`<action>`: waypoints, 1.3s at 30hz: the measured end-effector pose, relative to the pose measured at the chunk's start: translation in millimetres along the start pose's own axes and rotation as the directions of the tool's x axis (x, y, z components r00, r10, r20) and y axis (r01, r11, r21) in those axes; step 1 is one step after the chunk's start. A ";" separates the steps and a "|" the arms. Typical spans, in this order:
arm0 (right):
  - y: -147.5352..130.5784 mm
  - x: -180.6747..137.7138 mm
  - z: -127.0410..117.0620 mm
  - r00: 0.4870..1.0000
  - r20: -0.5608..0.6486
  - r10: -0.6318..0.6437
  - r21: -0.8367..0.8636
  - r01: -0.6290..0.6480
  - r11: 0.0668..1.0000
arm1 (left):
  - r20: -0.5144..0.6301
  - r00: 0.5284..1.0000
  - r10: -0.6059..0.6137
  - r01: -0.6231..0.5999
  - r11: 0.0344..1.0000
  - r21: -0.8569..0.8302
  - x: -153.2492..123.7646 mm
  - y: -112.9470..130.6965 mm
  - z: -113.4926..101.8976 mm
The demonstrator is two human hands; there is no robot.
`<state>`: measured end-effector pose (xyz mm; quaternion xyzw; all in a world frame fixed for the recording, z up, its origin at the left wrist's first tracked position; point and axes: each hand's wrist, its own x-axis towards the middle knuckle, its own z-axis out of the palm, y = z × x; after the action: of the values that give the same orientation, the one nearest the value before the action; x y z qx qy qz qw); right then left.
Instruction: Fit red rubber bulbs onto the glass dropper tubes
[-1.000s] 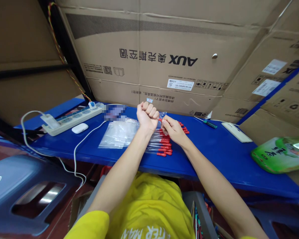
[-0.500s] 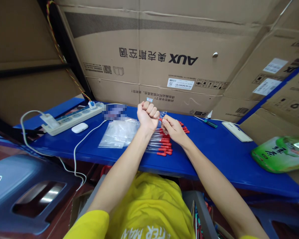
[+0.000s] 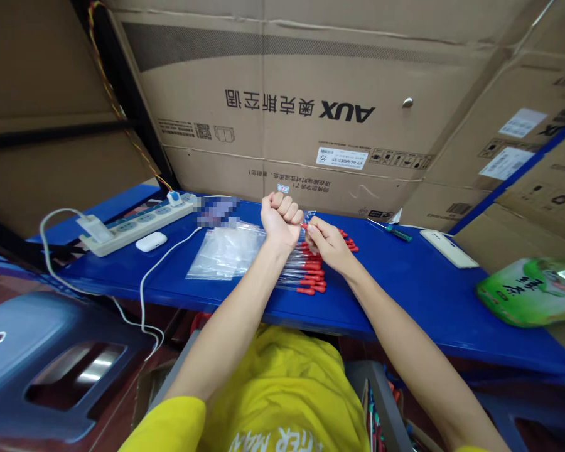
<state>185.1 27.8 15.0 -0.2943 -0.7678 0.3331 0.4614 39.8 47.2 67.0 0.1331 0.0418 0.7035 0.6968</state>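
My left hand (image 3: 280,216) is closed in a fist around the hidden shaft of a slim red-ended stick (image 3: 304,225), whose red end shows between my hands. My right hand (image 3: 328,242), with fingers pinched, grips that red end from the right. Below them, a row of similar red-ended sticks (image 3: 311,274) with clear-looking shafts lies on the blue table (image 3: 376,282); my wrist and hands hide part of it. Clear plastic bags (image 3: 223,253) lie flat to the left of the row.
At left are a white power strip (image 3: 139,224), an earbud case (image 3: 151,242) and a cable. To the right lie a green-handled screwdriver (image 3: 395,233), a white phone-shaped object (image 3: 448,248) and a green packet (image 3: 530,292). A cardboard wall (image 3: 245,138) stands behind the table.
Both hands keep their grip in nearly the same place. The whole view shifts very slightly; nothing is let go or picked up.
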 end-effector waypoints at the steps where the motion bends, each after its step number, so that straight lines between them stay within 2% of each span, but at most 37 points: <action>1: 0.2 0.0 -0.1 1.000 -0.001 0.000 -0.012 0.000 1.000 | 0.001 1.000 0.000 0.000 1.000 -0.002 0.3 -0.3 -0.4; 8: -1.6 1.2 -1.9 0.999 -0.015 -0.036 -0.106 0.035 0.994 | -0.009 1.000 0.016 -0.016 1.000 0.008 2.2 1.8 -3.0; 13: -2.5 3.0 -5.2 0.999 -0.050 -0.011 -0.121 0.005 0.993 | 0.008 0.997 0.080 -0.081 0.996 0.036 3.7 4.3 -2.6; 17: -0.7 4.0 -8.7 0.979 -0.188 -0.083 -0.320 0.018 0.947 | -0.026 0.996 0.087 -0.085 0.995 0.055 7.2 5.0 -4.2; 19: 0.9 4.1 -10.5 0.970 -0.215 -0.113 -0.415 0.014 0.910 | -0.060 0.995 0.083 -0.079 0.995 0.060 9.2 5.9 -6.3; 22: 1.3 3.6 -12.5 0.979 -0.181 -0.096 -0.453 0.004 0.891 | -0.095 0.991 0.097 -0.091 0.993 0.071 10.9 7.7 -9.2; 26: -2.0 2.5 -13.0 0.993 -0.094 -0.077 -0.398 0.034 0.917 | -0.109 0.989 0.096 -0.091 0.995 0.048 10.1 9.2 -9.4; 32: 0.9 1.4 -9.8 0.999 -0.047 -0.019 -0.334 0.003 0.943 | -0.151 0.985 0.083 -0.074 0.995 0.065 8.7 9.4 -6.5; 39: 1.7 1.5 -5.5 0.996 -0.028 -0.083 -0.360 0.067 0.931 | -0.143 0.987 0.070 -0.059 0.995 0.085 6.5 8.2 -1.7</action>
<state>189.7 31.3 16.4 -0.3510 -0.8164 0.1634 0.4284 31.5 53.6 68.2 0.1105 0.1166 0.7313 0.6629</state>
